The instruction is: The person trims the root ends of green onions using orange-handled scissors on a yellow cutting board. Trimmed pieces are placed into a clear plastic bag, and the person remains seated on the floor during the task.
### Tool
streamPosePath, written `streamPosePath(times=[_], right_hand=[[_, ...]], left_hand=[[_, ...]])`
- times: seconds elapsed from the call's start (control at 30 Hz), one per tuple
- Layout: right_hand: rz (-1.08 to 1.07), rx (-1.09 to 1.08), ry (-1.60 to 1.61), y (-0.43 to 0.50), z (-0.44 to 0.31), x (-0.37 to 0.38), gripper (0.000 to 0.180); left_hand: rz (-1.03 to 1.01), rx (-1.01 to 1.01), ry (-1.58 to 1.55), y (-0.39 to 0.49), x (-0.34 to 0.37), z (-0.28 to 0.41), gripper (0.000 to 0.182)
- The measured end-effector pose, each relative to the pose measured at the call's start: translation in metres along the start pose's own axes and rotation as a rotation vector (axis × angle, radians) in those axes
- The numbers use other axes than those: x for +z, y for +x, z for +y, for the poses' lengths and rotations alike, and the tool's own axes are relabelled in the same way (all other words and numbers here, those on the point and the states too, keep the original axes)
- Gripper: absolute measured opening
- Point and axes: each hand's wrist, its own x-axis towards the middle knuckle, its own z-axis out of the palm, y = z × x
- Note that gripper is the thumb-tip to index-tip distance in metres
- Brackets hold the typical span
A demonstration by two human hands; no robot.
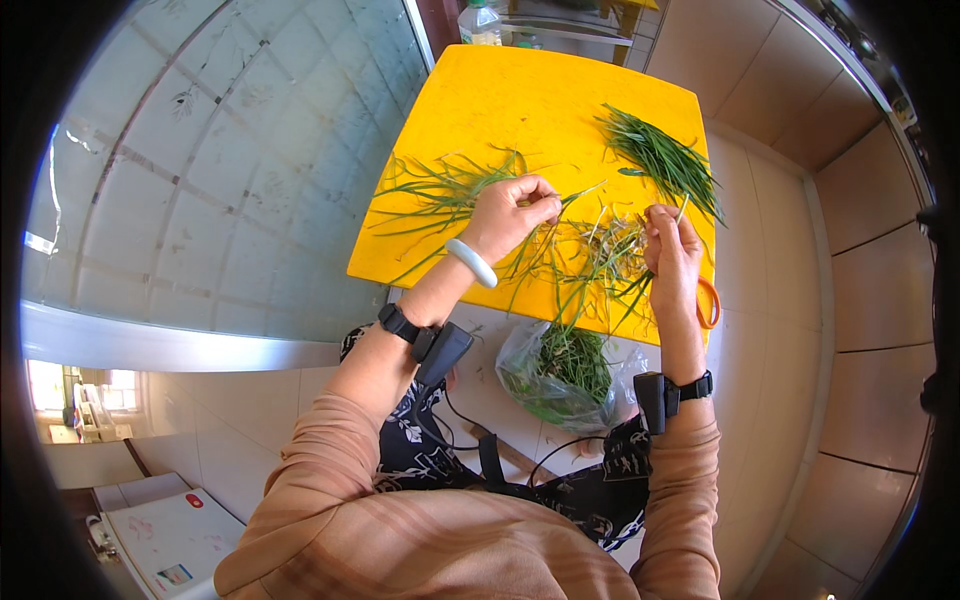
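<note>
Over a yellow table (510, 97), my left hand (517, 210) pinches a thin green stalk (585, 191) between thumb and fingers. My right hand (673, 240) is closed around a few green stalks, one pale end (682, 206) rising above the thumb and leaves showing below the palm. Loose long green leaves (439, 187) lie spread left of my left hand. Between the hands is a tangled heap of leafy scraps and dry bits (607, 244). A neat bundle of flat green leaves, seemingly garlic chives (660, 157), lies at the table's right, beyond my right hand.
An orange scissors handle (708, 304) juts past the table's right edge beside my right wrist. Below the near edge, a clear plastic bag (525, 375) holds more greens. A frosted glass panel (247, 165) borders the left, cabinets (874, 285) the right. A plastic bottle (480, 26) stands behind the table.
</note>
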Motion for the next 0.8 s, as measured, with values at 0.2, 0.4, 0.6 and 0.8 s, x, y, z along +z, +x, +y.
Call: streamPosePath(times=[0.2, 0.4, 0.6, 0.8], right_hand=[[-0.082, -0.226, -0.587, 0.006, 0.018, -0.005, 0.021], [-0.064, -0.173, -0.66, -0.007, 0.008, 0.014, 0.017], [-0.115, -0.195, -0.406, -0.003, 0.028, 0.015, 0.019], [-0.112, -0.194, -0.391, -0.004, 0.025, 0.015, 0.018]], left_hand=[[-0.067, -0.137, -0.139, 0.001, -0.007, 0.004, 0.016], [-0.115, -0.122, -0.024, -0.006, 0.001, 0.013, 0.014], [-0.133, -0.102, -0.043, -0.005, 0.004, 0.012, 0.013], [-0.155, -0.096, -0.055, -0.004, 0.004, 0.004, 0.013]])
